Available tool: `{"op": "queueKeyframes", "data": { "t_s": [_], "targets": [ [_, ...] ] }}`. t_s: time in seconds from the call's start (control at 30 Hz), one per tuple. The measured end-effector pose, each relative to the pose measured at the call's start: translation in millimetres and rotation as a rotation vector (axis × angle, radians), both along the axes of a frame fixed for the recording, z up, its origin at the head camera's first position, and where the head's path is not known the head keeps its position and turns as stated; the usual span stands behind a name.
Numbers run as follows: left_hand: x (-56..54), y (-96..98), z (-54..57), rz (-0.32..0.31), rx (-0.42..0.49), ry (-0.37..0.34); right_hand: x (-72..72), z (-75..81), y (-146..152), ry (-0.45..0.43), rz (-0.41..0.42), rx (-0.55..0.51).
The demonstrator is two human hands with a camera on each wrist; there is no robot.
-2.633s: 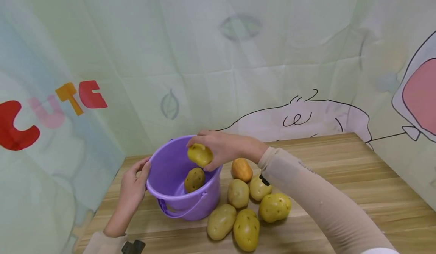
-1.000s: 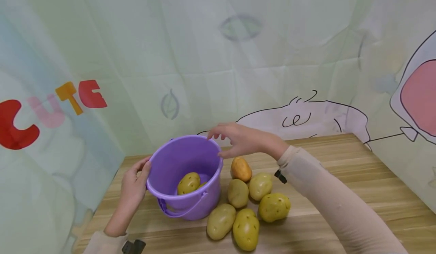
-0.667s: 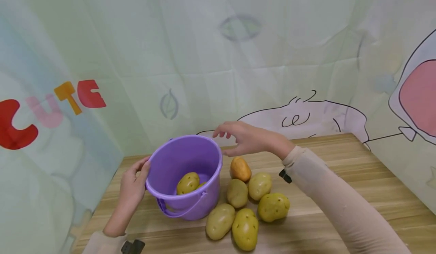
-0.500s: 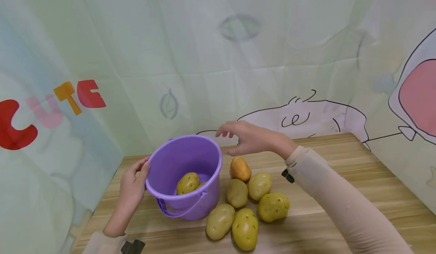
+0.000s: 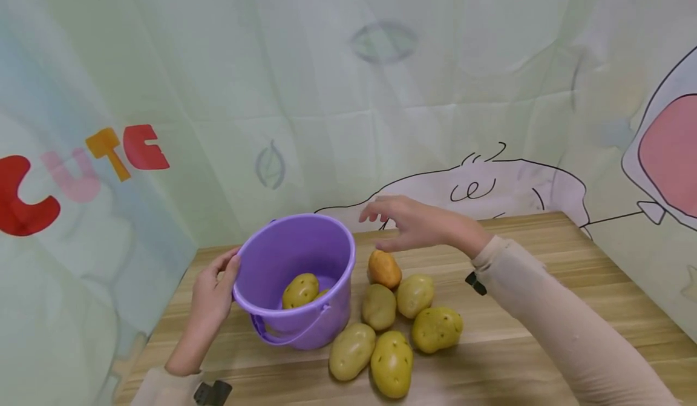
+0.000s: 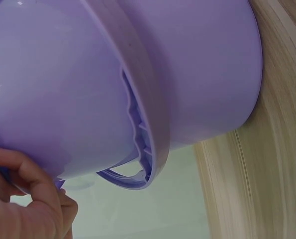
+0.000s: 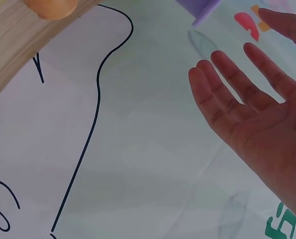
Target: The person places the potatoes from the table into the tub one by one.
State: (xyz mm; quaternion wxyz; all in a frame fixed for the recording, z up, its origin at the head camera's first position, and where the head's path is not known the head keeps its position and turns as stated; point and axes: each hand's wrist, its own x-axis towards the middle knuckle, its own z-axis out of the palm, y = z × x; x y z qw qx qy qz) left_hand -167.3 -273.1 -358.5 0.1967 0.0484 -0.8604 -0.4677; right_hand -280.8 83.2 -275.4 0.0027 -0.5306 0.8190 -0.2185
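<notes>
A purple bucket (image 5: 334, 312) stands on the table, and my left hand (image 5: 214, 291) holds its left rim between thumb and fingers. The left wrist view shows the same left hand (image 6: 31, 204) at the rim, beside the bucket's hanging handle (image 6: 148, 99). Inside the bucket lies a yellow potato (image 5: 301, 291), partly covering another. My right hand (image 5: 419, 223) hovers right of the bucket, holding nothing, its thumb close above an orange-brown potato (image 5: 384, 269). In the right wrist view the fingers of this right hand (image 7: 267, 109) are spread and loosely bent.
Right of the bucket several more potatoes lie close together: a brownish one (image 5: 379, 307), pale ones (image 5: 415, 296) and yellow ones (image 5: 392, 365). The wooden table (image 5: 533, 255) ends at a printed cloth backdrop (image 5: 305, 91) behind and at the sides.
My right hand has let a yellow potato go into the bucket, then moved right, away from the rim, to above the orange-brown potato. My left hand has stayed on the rim.
</notes>
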Motion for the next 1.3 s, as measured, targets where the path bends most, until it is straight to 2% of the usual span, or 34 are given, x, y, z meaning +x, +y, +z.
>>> {"op": "queueKeyframes", "data": {
  "t_s": [0.47, 1.1, 1.3],
  "targets": [
    [-3.0, -0.6, -0.1, 0.000, -0.012, 0.013, 13.0, -5.5, 19, -0.001, -0.043, 0.059],
    [-1.4, -2.4, -1.7, -0.019, -0.004, 0.016, 34.8, -24.3, 39, -0.020, -0.036, 0.131],
    [-2.6, -3.2, -2.8, -0.024, 0.016, 0.014, 41.3, -30.7, 46, -0.032, -0.058, 0.139]
  ]
}}
